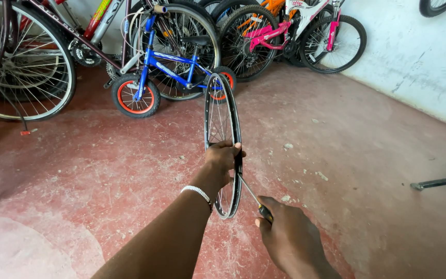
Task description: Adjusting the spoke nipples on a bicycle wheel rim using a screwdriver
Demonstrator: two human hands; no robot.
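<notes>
My left hand point(222, 159) grips the rim of a bare spoked bicycle wheel point(221, 116), holding it upright and edge-on above the red floor. A beaded bracelet sits on that wrist. My right hand point(285, 232) is closed around the handle of a screwdriver point(251, 194). The screwdriver's thin metal shaft angles up to the left, and its tip meets the wheel rim just under my left hand.
Several bicycles lean along the back wall: a small blue one point(169, 70) with red-rimmed tyres, a pink and white one point(295, 31), and a large wheel point(21, 67) at left. Dark metal bars point(440, 181) lie on the floor at right. A pale wall point(419, 51) runs along the right.
</notes>
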